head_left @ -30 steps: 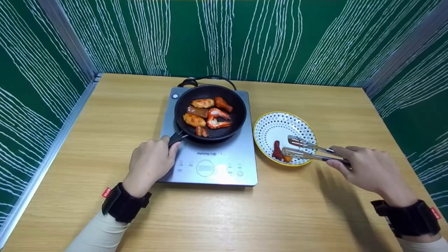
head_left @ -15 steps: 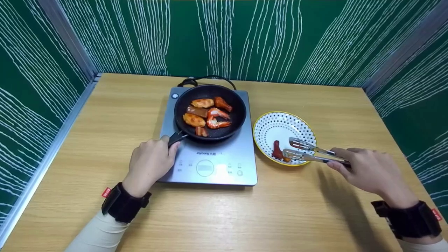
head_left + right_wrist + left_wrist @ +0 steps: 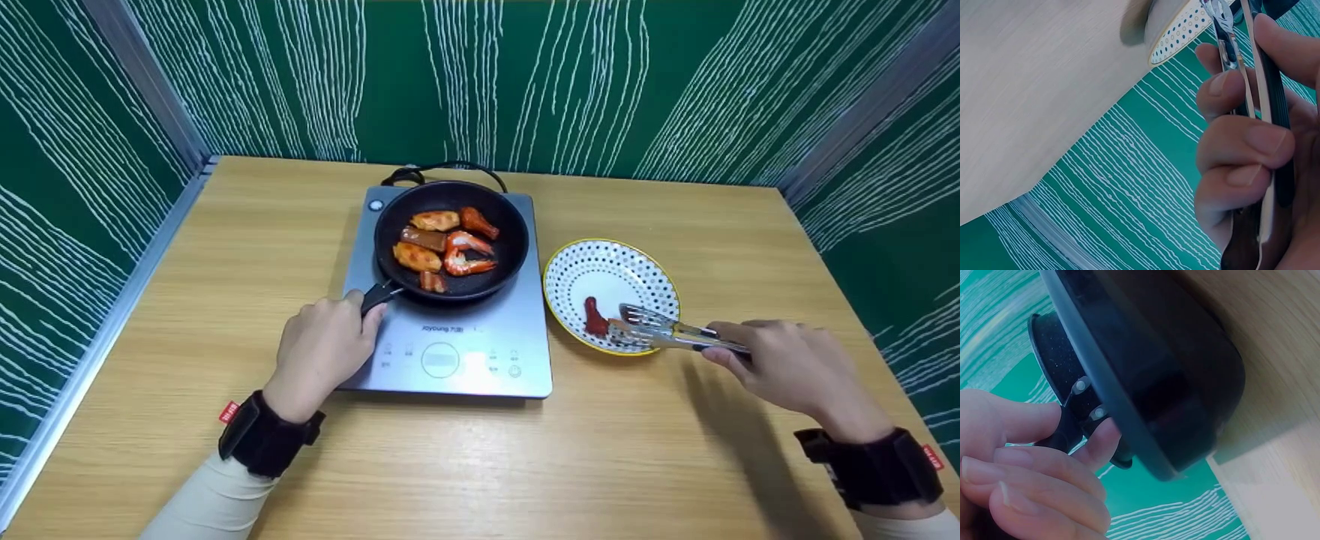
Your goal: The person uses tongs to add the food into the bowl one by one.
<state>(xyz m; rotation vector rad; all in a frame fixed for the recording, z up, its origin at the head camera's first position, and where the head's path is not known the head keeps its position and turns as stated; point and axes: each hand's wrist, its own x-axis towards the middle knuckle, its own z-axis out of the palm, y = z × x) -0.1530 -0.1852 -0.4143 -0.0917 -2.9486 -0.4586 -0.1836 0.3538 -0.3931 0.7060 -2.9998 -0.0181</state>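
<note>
My left hand (image 3: 326, 345) grips the black handle (image 3: 377, 297) of a frying pan (image 3: 517, 251), seen also in the left wrist view. In the pan lie two shrimp (image 3: 469, 267), a drumstick (image 3: 478, 223), two chicken wings (image 3: 417, 257), a brown slab (image 3: 424, 238) and a small bacon-like piece (image 3: 432, 282). Over the dotted plate (image 3: 589, 266), my right hand (image 3: 787, 364) holds metal tongs (image 3: 679, 339), their arms squeezed close together. An orange piece (image 3: 618, 325) shows at the tongs' tips, mostly hidden by them. Beside it on the plate rests a dark red drumstick (image 3: 595, 318).
Under the pan is a silver induction cooker (image 3: 487, 345) with a touch panel at its front. Its black cable (image 3: 480, 168) loops behind it on the wooden table (image 3: 465, 465). Green panels (image 3: 405, 82) with white streaks enclose the table's back and sides.
The arms of the tongs have come closer together around the orange piece, and that piece has shifted slightly up. The left hand and the pan stay as they were.
</note>
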